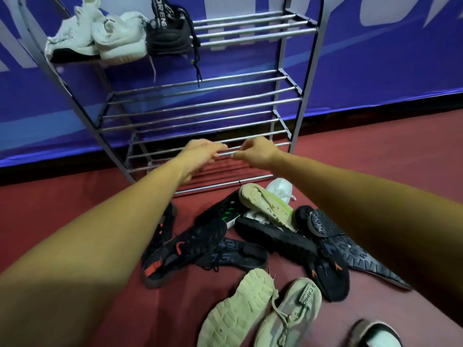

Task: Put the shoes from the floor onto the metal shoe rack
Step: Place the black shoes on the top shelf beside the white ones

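Now left hand (203, 153) and right hand (256, 152) meet at a low front bar (229, 154) of the metal shoe rack (250, 37), maybe steadying it; whether fingers (221, 147) grasp it I cannot tell. Shoes (275, 236) lie piled on the floor (75, 191).

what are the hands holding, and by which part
No shoe; left hand and right hand reach a lower rack bar; grip unclear.

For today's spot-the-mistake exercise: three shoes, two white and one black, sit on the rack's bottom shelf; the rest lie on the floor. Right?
No. The head view shows the white shoes and black shoe on the rack's highest shelf in view, not the bottom; the other shoes lie on the floor.
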